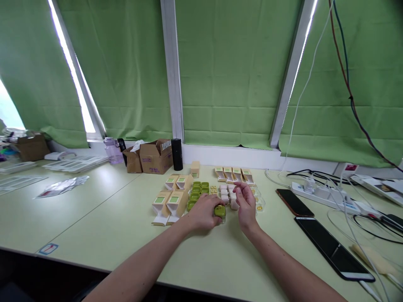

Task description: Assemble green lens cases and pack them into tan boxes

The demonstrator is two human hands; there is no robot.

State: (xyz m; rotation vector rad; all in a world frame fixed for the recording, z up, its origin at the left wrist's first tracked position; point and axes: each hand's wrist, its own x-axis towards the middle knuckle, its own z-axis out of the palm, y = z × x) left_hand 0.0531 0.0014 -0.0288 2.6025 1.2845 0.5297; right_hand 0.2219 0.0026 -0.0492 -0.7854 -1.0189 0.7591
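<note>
Near the table's front, my left hand [205,210] is closed round a small glossy green case [219,211], which has a clear plastic piece beneath it. My right hand [246,205] is raised beside the pale pink cases [224,193], fingers curled and thumb near the fingertips. Whether anything sits in that pinch is too small to make out. Behind my left hand stand rows of green cases [195,190]. Tiny yellow pieces [213,189] lie between the green and pink rows. Clear trays with yellow bits [259,207] lie right of my right hand, partly hidden by it.
Opened cream boxes [175,204] stand left, more cream boxes [237,174] at the back. A cardboard box [156,157] and black cylinder [176,154] are behind. Phones [333,247], a power strip [324,197] and loose cables occupy the right.
</note>
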